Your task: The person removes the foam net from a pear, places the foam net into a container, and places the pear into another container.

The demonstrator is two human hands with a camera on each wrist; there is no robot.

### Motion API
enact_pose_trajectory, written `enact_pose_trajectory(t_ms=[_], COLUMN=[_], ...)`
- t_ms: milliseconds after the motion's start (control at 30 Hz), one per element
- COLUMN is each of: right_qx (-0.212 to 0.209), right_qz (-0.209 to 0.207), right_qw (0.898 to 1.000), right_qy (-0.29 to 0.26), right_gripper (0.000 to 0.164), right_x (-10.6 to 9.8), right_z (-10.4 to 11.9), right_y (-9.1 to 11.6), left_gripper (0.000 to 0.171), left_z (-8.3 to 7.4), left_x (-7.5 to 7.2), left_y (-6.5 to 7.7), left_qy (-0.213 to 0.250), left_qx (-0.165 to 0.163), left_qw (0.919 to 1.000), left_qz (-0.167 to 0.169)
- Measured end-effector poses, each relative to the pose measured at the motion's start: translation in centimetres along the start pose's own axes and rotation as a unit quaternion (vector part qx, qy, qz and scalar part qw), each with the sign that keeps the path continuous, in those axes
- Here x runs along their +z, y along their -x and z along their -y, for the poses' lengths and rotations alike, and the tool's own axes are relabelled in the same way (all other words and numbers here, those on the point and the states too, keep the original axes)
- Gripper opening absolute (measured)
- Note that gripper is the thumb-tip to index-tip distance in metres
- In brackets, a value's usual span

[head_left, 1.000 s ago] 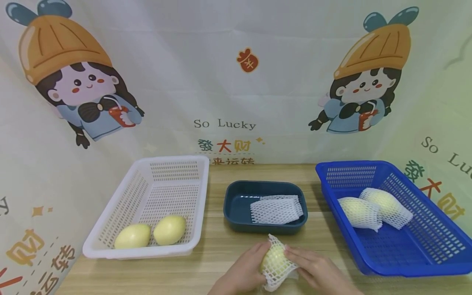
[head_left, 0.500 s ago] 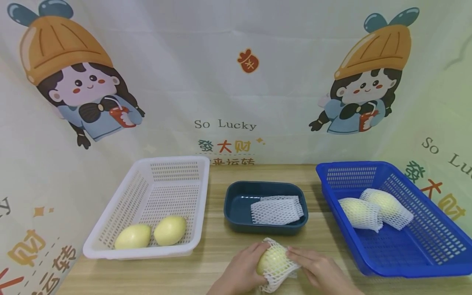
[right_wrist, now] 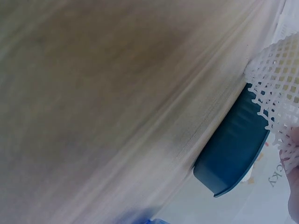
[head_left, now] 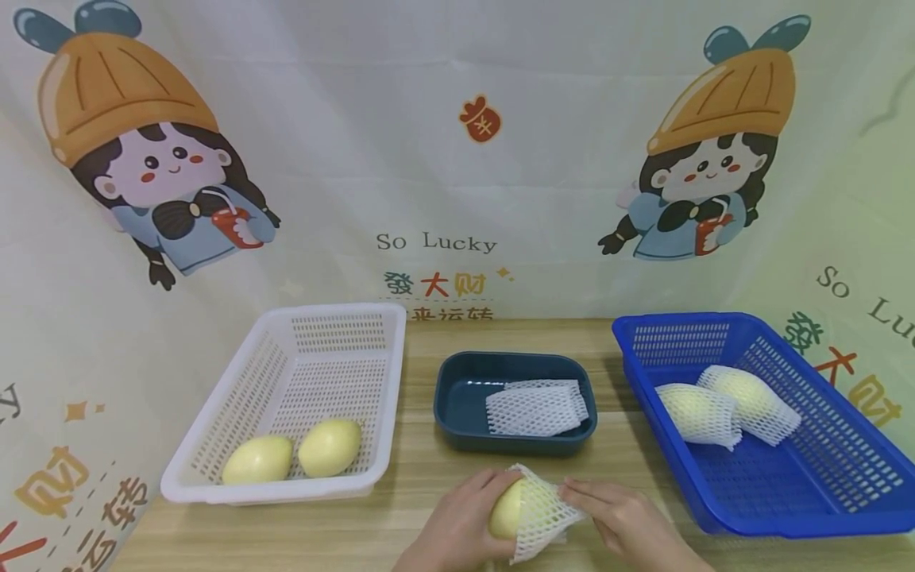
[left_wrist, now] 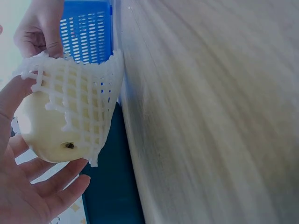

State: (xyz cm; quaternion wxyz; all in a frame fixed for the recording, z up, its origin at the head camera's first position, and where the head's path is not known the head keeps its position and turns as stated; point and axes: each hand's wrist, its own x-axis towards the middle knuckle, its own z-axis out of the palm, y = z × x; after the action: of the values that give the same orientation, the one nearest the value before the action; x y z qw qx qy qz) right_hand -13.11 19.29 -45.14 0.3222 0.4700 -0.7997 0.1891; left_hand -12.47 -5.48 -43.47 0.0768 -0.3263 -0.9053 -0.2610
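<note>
A pale yellow, oval fruit (head_left: 506,512) is partly inside a white foam net sleeve (head_left: 545,516), its left end bare. My left hand (head_left: 461,520) grips the fruit from the left; in the left wrist view, a dark pit shows on the fruit's bare end (left_wrist: 46,135). At the right, my right hand (head_left: 629,516) pinches the sleeve's gathered edge between thumb and fingers. Only part of that hand shows in the right wrist view, beside the net (right_wrist: 275,88). Fruit and sleeve are held in front of the dark teal tray (head_left: 457,441).
Two more bare yellow fruits (head_left: 257,459) lie in a white basket (head_left: 389,397) at the left. Flat foam net sleeves (head_left: 536,409) lie in the teal tray. A blue basket (head_left: 715,508) at the right holds two sleeved fruits (head_left: 693,411). A printed cloth (head_left: 543,191) hangs behind.
The net has moved rightward along the fruit, so more of its left end is bare. The right hand has shifted slightly right, the left hand slightly left.
</note>
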Motion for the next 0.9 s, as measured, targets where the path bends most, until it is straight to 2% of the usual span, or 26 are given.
enact_pose_trajectory(t_ms=[100,200,233,333,367,600,900], right_qx=[-0.003,0.002,0.008,0.028,0.034,0.035,0.055], right_qz=[0.008,0.023,0.028,0.036,0.035,0.020,0.017], right_qw=[1.000,1.000,1.000,0.999,0.998,0.998,0.997], right_qy=[0.003,0.002,0.004,0.020,0.026,0.050,0.059], right_gripper=[0.046,0.025,0.026,0.048,0.049,0.036,0.035], right_x=[-0.1,-0.4,-0.6,-1.1,-1.2,-1.3,-1.5], right_z=[-0.1,-0.2,-0.3,-0.5,-0.6,-1.1,-1.0], right_y=[0.0,0.1,0.2,0.4,0.5,0.7,0.1], left_gripper=[0.069,0.067,0.068,0.070,0.070,0.071,0.073], left_z=[-0.1,-0.2,-0.2,0.1,0.2,0.9,1.0], left_x=[-0.3,-0.6,-0.7,-1.2,-1.4,-2.6,-5.0], left_y=[0.1,0.2,0.3,0.5,0.6,1.0,1.9], left_qy=[0.008,0.017,0.017,0.019,0.017,0.005,-0.008], left_qx=[-0.005,-0.017,-0.022,-0.038,-0.042,-0.041,-0.048], left_qw=[0.9999,0.9997,0.9996,0.9991,0.9990,0.9990,0.9974], left_qz=[0.004,0.006,0.006,0.003,0.001,-0.016,-0.053])
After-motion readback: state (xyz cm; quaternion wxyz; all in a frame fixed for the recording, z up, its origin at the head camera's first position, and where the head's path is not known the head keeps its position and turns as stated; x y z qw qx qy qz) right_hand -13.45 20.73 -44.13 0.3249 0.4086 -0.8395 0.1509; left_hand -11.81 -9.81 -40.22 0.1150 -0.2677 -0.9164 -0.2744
